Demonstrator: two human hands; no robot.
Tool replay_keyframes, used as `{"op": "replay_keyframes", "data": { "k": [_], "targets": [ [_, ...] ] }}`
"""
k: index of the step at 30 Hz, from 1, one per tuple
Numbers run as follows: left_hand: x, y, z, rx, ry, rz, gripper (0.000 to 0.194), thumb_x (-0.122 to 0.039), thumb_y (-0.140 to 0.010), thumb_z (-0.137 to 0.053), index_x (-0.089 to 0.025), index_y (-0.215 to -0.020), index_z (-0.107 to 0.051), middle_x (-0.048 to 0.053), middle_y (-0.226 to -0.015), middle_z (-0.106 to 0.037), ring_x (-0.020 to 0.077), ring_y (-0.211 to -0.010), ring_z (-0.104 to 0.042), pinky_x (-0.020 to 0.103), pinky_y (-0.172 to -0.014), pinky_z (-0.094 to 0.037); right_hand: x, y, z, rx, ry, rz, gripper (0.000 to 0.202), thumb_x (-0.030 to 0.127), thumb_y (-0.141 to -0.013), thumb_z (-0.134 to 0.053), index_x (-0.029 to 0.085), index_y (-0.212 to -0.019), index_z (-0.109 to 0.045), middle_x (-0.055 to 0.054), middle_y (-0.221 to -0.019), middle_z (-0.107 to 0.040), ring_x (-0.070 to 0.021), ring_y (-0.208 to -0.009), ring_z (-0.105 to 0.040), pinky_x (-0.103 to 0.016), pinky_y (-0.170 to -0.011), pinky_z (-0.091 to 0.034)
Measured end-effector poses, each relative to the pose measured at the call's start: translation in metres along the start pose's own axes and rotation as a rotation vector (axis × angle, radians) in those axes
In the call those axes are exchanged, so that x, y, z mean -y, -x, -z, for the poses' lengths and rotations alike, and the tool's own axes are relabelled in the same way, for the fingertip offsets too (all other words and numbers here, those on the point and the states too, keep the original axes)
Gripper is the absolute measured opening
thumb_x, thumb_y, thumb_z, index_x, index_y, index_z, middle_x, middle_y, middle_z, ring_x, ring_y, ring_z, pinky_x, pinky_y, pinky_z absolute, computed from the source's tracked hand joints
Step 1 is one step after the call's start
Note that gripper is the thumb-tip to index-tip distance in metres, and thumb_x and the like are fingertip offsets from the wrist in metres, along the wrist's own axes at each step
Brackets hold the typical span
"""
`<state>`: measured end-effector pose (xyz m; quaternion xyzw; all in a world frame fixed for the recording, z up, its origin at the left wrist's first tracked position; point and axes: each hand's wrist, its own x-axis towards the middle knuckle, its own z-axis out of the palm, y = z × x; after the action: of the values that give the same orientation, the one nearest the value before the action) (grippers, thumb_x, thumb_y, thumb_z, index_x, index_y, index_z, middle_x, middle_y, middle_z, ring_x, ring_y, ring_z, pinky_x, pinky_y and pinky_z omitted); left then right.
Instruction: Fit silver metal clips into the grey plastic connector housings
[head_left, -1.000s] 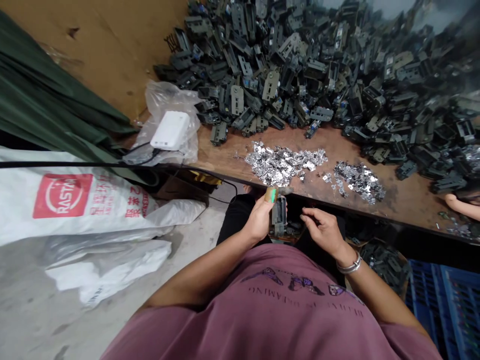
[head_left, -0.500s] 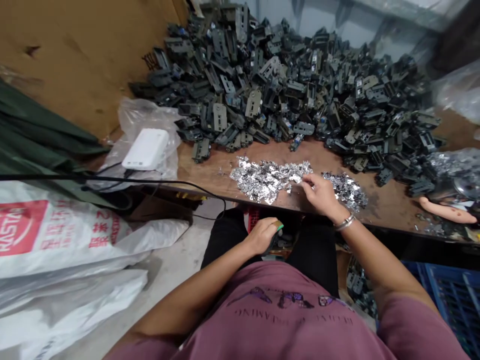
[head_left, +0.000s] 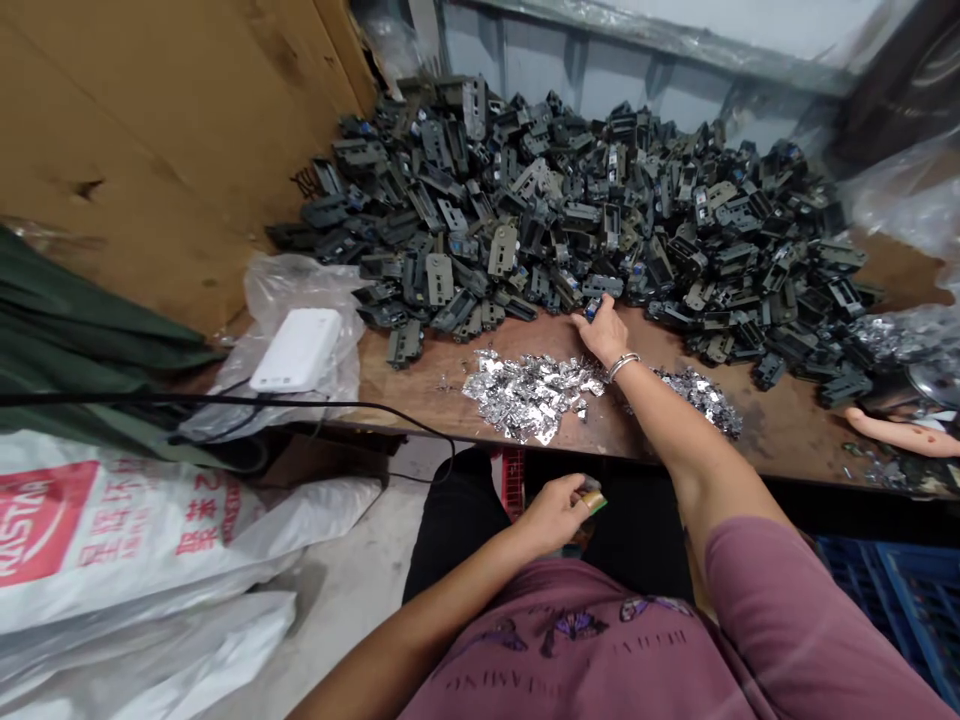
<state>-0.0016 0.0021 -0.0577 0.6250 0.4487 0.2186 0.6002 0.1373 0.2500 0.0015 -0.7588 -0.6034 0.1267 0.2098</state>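
Observation:
My right hand (head_left: 606, 335) reaches to the front edge of a heap of dark grey moulded housings (head_left: 525, 220). Its thumb and fingers close around a small dark housing with a bluish bit (head_left: 592, 308) lying on the bench. Low over my lap, my left hand (head_left: 555, 515) is closed on a small yellowish piece with a green edge (head_left: 595, 500); a greyish bit shows by its fingertips, and its kind is unclear. Below my right hand lies a pile of shiny thin metal pieces (head_left: 532, 395). Smaller, darker metal bits (head_left: 697, 400) lie right of my forearm.
The wooden bench (head_left: 420, 385) has its front edge just before my lap. A white box (head_left: 296, 350) rests on clear plastic at left, with a black cable (head_left: 360, 405) crossing forward. White sacks (head_left: 112, 530) stand at lower left, a blue crate (head_left: 892, 590) at lower right.
My right hand has moved from the shiny metal pieces forward to the small housing at the heap's edge. My left hand has shifted right, still holding the yellowish piece. The view has tilted up.

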Motion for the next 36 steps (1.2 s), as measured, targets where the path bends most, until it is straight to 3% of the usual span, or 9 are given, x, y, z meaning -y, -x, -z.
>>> {"op": "replay_keyframes", "data": {
  "k": [6, 8, 13, 16, 18, 21, 23, 28, 36],
  "targets": [
    [-0.018, 0.014, 0.028, -0.067, 0.252, -0.074, 0.050, -0.058, -0.087, -0.052, -0.012, -0.075, -0.067, 0.004, -0.070, -0.060, 0.0129, -0.060, -0.052, 0.025, -0.056, -0.040, -0.025, 0.030, 0.034, 0.068, -0.411, -0.007, 0.048, 0.017, -0.080, -0.057, 0.012, -0.127, -0.050, -0.012, -0.103, -0.067, -0.0214, -0.086, -0.064, -0.033, -0.079, -0.052],
    [-0.018, 0.012, 0.036, -0.087, 0.348, -0.071, 0.056, -0.064, -0.086, -0.050, -0.012, -0.078, -0.068, 0.007, -0.075, -0.063, 0.0137, -0.061, -0.054, 0.025, -0.054, -0.040, -0.034, 0.065, 0.050, 0.278, -0.807, -0.081, 0.045, 0.020, -0.079, -0.058, 0.015, -0.123, -0.051, -0.005, -0.090, -0.065, -0.0133, -0.065, -0.058, -0.025, -0.059, -0.048],
    [-0.021, 0.005, 0.036, -0.057, 0.690, -0.116, 0.056, -0.047, -0.066, -0.083, -0.019, -0.111, -0.066, 0.010, -0.110, -0.069, 0.0204, -0.091, -0.064, 0.027, -0.073, -0.050, -0.046, 0.176, 0.058, 0.758, -1.049, -0.162, 0.034, 0.038, -0.074, -0.060, 0.017, -0.101, -0.060, 0.000, -0.072, -0.060, -0.0072, -0.041, -0.047, -0.021, -0.039, -0.038],
    [-0.026, 0.007, 0.035, 0.066, 0.817, -0.087, 0.068, -0.028, -0.051, -0.092, -0.019, -0.113, -0.067, 0.008, -0.106, -0.072, 0.0201, -0.087, -0.067, 0.030, -0.079, -0.052, -0.059, 0.215, 0.055, 1.002, -1.094, -0.156, 0.034, 0.050, -0.081, -0.055, 0.018, -0.092, -0.059, 0.001, -0.063, -0.058, -0.0084, -0.039, -0.048, -0.021, -0.038, -0.037],
    [-0.028, 0.010, 0.035, 0.072, 0.857, -0.030, 0.066, -0.024, -0.050, -0.092, -0.018, -0.111, -0.069, 0.007, -0.098, -0.074, 0.0194, -0.082, -0.068, 0.030, -0.078, -0.053, -0.072, 0.219, 0.058, 0.839, -0.914, -0.039, 0.034, 0.051, -0.088, -0.051, 0.018, -0.083, -0.058, 0.001, -0.062, -0.058, -0.0097, -0.044, -0.050, -0.022, -0.043, -0.038],
    [-0.033, 0.013, 0.031, -0.061, 0.870, 0.017, 0.046, -0.027, -0.055, -0.089, -0.013, -0.096, -0.073, 0.007, -0.088, -0.075, 0.0180, -0.075, -0.067, 0.028, -0.071, -0.055, -0.092, 0.197, 0.067, 0.277, -0.457, 0.216, 0.024, 0.038, -0.092, -0.051, 0.018, -0.084, -0.062, -0.003, -0.075, -0.064, -0.0142, -0.065, -0.058, -0.027, -0.063, -0.046],
    [-0.038, 0.013, 0.026, -0.155, 0.842, 0.036, 0.036, -0.030, -0.058, -0.088, -0.011, -0.084, -0.073, 0.008, -0.083, -0.074, 0.0172, -0.070, -0.067, 0.027, -0.062, -0.055, -0.099, 0.176, 0.071, 0.058, -0.127, 0.321, 0.019, 0.028, -0.091, -0.050, 0.018, -0.094, -0.066, -0.007, -0.088, -0.066, -0.0184, -0.081, -0.061, -0.030, -0.075, -0.047],
    [-0.045, 0.014, 0.015, -0.215, 0.762, 0.092, 0.040, -0.038, -0.059, -0.087, -0.011, -0.082, -0.068, 0.006, -0.075, -0.071, 0.0179, -0.066, -0.069, 0.022, -0.051, -0.051, -0.097, 0.144, 0.066, 0.118, 0.428, 0.380, 0.024, 0.023, -0.093, -0.047, 0.016, -0.093, -0.070, -0.012, -0.093, -0.065, -0.0215, -0.084, -0.061, -0.029, -0.069, -0.043],
    [-0.043, 0.016, 0.019, -0.273, 0.666, 0.112, 0.041, -0.040, -0.061, -0.084, -0.013, -0.083, -0.064, 0.005, -0.076, -0.070, 0.0162, -0.064, -0.067, 0.021, -0.049, -0.047, -0.108, 0.166, 0.064, 0.244, 0.328, 0.468, 0.021, 0.027, -0.092, -0.054, 0.022, -0.095, -0.073, -0.007, -0.093, -0.071, -0.0203, -0.086, -0.064, -0.029, -0.073, -0.045]
  ]
}}
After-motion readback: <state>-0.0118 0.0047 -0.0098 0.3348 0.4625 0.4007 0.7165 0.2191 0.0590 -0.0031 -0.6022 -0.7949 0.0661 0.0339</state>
